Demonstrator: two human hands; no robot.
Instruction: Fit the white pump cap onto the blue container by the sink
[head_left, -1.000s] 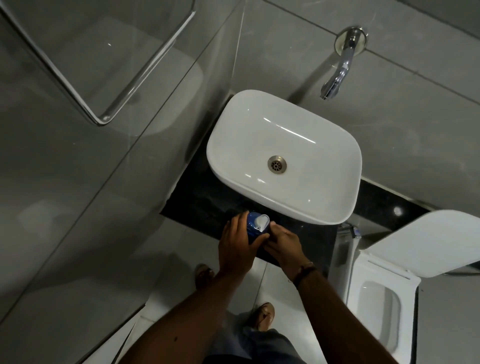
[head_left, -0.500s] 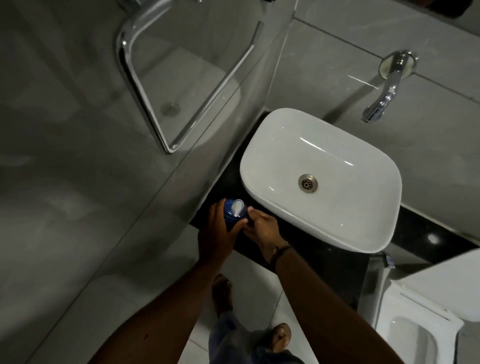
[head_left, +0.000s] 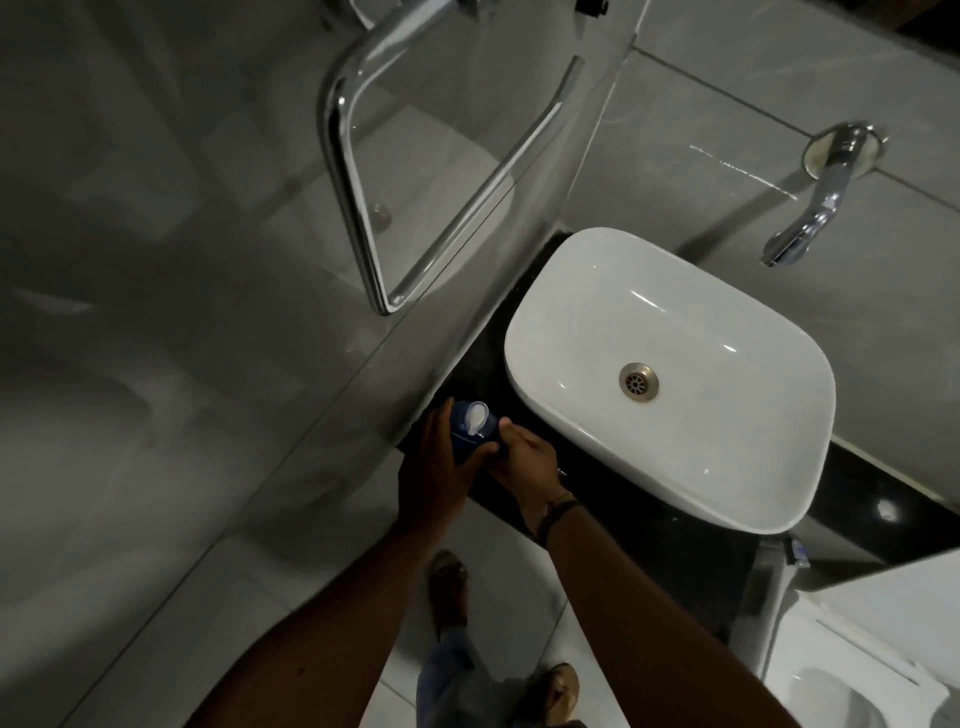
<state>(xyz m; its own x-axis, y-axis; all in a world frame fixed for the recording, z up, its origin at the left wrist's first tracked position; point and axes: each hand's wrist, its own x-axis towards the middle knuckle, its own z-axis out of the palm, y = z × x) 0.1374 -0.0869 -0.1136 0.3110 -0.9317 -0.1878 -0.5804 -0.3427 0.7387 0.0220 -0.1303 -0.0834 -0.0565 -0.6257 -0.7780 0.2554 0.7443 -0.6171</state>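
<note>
Both hands were down at the left front corner of the dark desk (head_left: 613, 525), right beside the white basin (head_left: 670, 374). The blue container (head_left: 465, 434) stood there on the desk, close to the wall, with the white pump cap (head_left: 475, 418) sitting on its top. The left hand (head_left: 436, 478) was wrapped round the container's side, fingers curled and pressed against the blue body, thumb across the front; that looked like a steadying grip, there to stop the bottle turning or tipping. The right hand (head_left: 524, 462) came in from the basin side, its fingers (head_left: 501, 428) bunched against the upper edge of the container just under the cap. Whether they were actually pinching the cap's collar or only touching the bottle, the dim light and the angle did not let me tell.

My read: the cap was on the neck but whether it was fully seated or threaded could not be judged from above. Working low on the desk made sense, since the surface took the downward push. The risk was a crooked cap, or the bottle skidding toward the basin.
</note>
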